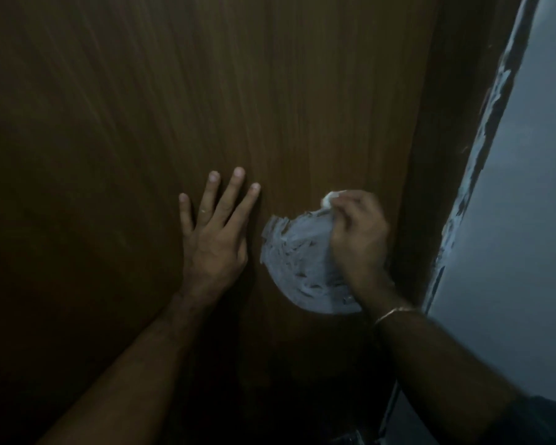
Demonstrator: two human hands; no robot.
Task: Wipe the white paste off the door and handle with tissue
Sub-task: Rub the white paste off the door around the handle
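1. Brown wood-grain door (142, 107) across most of the head view, dim light, grain running top to bottom.
2. Left hand (214, 239) flat against the door, fingers straight and spread, palm pressed to the wood, holding nothing; bare forearm rising from the lower left.
3. Just right of it, a smeared patch of white paste (299, 252) on the door face, streaked and uneven (roughly half-round, with brown showing through in short strokes).
4. Right hand (358, 232) over the patch's right edge, fingers curled and pinching a small wad of tissue (329, 198); only a white corner of the wad visible, poking out above the knuckles at the patch's upper edge.
5. Thin bracelet (394, 314) on the right wrist; dark sleeve (540, 419) farther down the arm at the lower right corner.
6. Darker door frame (430, 155) just right of the hand, running top to bottom.
7. Pale grey-blue wall (533, 203) beyond the frame, with ragged white flecks along the seam between them.
8. Door handle: cannot tell (a dim, indistinct shape at the bottom edge, too dark to identify).
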